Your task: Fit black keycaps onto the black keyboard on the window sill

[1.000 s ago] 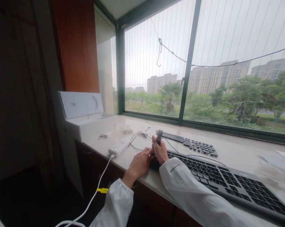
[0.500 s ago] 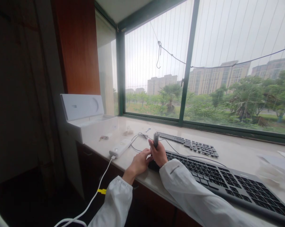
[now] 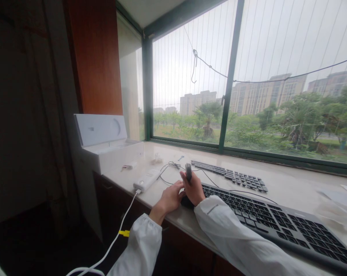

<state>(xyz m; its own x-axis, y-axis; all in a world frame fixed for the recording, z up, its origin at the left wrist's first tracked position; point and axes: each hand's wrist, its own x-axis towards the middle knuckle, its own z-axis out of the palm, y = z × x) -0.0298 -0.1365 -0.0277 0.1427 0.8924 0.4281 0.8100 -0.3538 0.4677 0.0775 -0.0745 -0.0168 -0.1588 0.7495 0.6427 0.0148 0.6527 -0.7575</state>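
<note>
My right hand [image 3: 193, 188] is closed around a short black tool [image 3: 188, 173], which stands upright out of the fist; its working end is hidden. Beneath this hand lies the left end of a black keyboard [image 3: 256, 207] whose key places look bare over most of its length, with a few keys along the front. My left hand [image 3: 171, 197] has its fingers bent together at the keyboard's left corner, against my right hand. Whatever those fingertips pinch is hidden. Behind the keyboard, loose black keycaps [image 3: 232, 176] are laid out in rows.
A white power strip [image 3: 147, 179] with a white cord [image 3: 120, 224] lies to the left. Beyond it are an open white box [image 3: 118, 153], a small metallic item [image 3: 128, 167] and a thin black cable [image 3: 171, 165]. Crumpled clear plastic [image 3: 331, 209] lies at right. A window borders the counter.
The black tool's top has tilted slightly to the left in my right hand. Both hands otherwise stay at the keyboard's left end.
</note>
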